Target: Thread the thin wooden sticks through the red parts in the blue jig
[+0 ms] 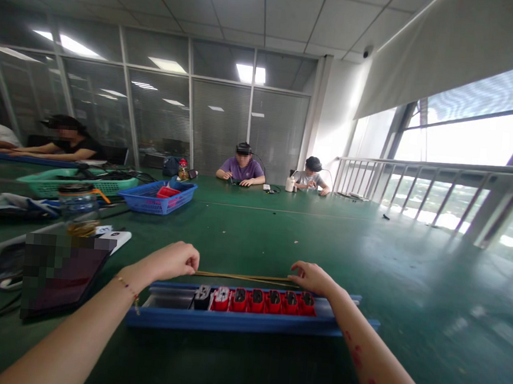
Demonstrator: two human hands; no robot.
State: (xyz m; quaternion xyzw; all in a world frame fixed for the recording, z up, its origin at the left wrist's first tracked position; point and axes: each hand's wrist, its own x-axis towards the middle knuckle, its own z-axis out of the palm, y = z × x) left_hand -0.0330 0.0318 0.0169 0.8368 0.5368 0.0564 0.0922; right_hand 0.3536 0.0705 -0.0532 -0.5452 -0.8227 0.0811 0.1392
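Head view: I see thin yellow strands (243,277) stretched between two bare hands, just beyond a blue rail (250,324) of mostly red parts (257,301).

The left hand (175,261) has its fingers curled nearly closed, seemingly pinching one end; the right hand (314,277) is loosely bent, fingertips at the other end, and I cannot tell whether they grip. I judge the strands light, flexible and easy to let slip, best taken near their tips between thumb and forefinger. Both ends are hidden by fingers, the strand count is unclear to me, and the right forearm covers part of the rail.
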